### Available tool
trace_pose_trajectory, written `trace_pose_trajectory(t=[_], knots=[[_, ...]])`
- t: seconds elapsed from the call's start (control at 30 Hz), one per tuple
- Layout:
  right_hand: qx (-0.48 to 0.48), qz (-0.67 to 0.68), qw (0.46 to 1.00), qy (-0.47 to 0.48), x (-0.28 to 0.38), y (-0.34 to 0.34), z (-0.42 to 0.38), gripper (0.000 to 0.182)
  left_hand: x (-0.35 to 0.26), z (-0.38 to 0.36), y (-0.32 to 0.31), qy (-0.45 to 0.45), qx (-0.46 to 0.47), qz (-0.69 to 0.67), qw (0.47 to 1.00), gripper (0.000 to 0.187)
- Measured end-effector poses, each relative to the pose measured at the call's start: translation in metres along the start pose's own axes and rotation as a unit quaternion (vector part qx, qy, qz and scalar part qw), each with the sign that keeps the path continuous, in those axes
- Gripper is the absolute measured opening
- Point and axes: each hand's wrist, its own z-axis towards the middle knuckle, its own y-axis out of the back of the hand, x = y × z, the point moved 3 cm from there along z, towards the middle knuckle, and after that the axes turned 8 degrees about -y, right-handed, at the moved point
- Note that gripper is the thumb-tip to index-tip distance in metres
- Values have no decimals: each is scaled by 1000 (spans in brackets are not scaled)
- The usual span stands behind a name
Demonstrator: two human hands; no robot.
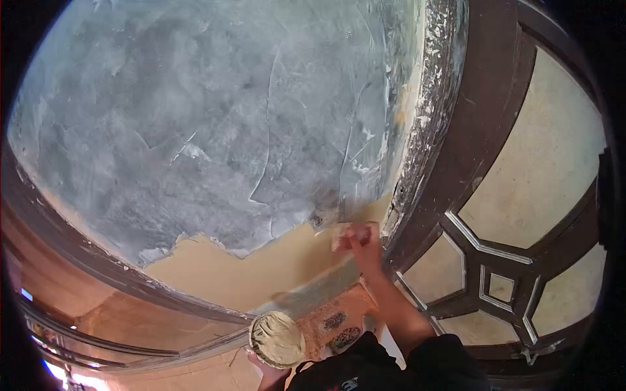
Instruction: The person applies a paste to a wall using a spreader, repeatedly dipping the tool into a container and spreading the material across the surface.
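My right hand (360,236) is closed round a small flat scraper, its blade hard to make out, against the lower right of the wall. Grey plaster (195,117) covers most of the wall, with a beige strip (241,274) along its bottom. Low in the middle, my left hand (268,371) grips a round tub (277,339) from beneath and the side. Pale, creamy paste fills the tub, its surface ridged.
On the right stands a dark brown panelled door (489,130) with pale panels. A chipped frame (427,111) runs between wall and door. Below is an orange-brown floor (339,319); a dark curved edge (98,260) borders the wall at left.
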Motion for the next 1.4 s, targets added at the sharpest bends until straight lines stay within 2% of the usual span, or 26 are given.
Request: trace_pose_trajectory(t=[0.07,0.13,0.2,0.33,0.4,0.53,0.6,0.63,0.67,0.7,0.73,0.8,0.83,0.87,0.9,0.93,1.0,1.03,1.07,1.1,1.2,1.23,1.27,1.33,1.37,1.4], knots=[[-66,19,996,53,-26,21,13,32,4,4,5,-11,0,8,1000,90],[-37,62,997,15,-47,21,10,34,14,8,16,6,-9,-51,999,88],[5,9,998,55,-31,4,-9,38,15,12,8,0,-1,-38,999,88],[33,-104,993,43,-14,-14,-7,42,17,17,0,6,34,-35,999,88],[-23,13,999,18,-30,4,16,36,16,18,-3,12,-10,-11,1000,88],[-41,127,991,29,-25,44,32,29,16,21,-12,7,-5,-10,1000,87],[8,74,995,73,-46,42,32,24,20,23,-14,12,-24,-9,1000,87],[52,197,976,74,-41,21,25,24,22,25,-15,18,-35,2,999,87],[49,196,977,74,-35,20,24,24,24,28,-18,22,-45,12,999,87],[45,0,996,80,-28,18,24,19,26,30,-23,24,-42,12,999,87],[40,-196,976,81,-20,16,24,16,26,30,-29,25,-30,17,999,88],[6,-138,989,52,-18,24,39,14,27,30,-34,27,-18,24,999,89],[29,55,998,30,-30,34,51,17,28,32,-35,26,-13,25,999,89],[54,245,968,7,-42,47,60,21,29,33,-36,24,-10,24,999,89],[-6,116,989,96,-35,63,60,23,30,34,-37,22,-8,22,999,89],[-5,116,988,97,-34,64,57,23,32,35,-38,20,-5,20,1000,89],[59,248,967,13,-41,61,45,25,35,34,-40,18,-3,18,1000,90],[58,248,967,13,-45,56,38,25,33,33,-46,35,-13,35,999,91],[68,70,995,37,-48,45,30,26,34,34,-49,36,-12,36,999,91],[75,-109,989,59,-48,34,27,28,35,36,-52,38,7,29,999,91],[2,-197,979,45,0,25,29,28,46,40,-47,50,-5,16,999,90],[16,-63,998,28,-24,27,46,27,47,41,-48,35,15,9,999,89],[15,-62,998,28,-48,40,50,27,46,41,-49,19,35,2,999,89],[-28,123,991,38,-26,64,50,29,45,38,-51,26,32,12,999,91],[-25,122,991,39,-33,72,51,29,43,38,-55,23,21,23,999,92],[-47,39,997,38,-43,80,48,28,42,37,-57,20,9,36,999,94]])
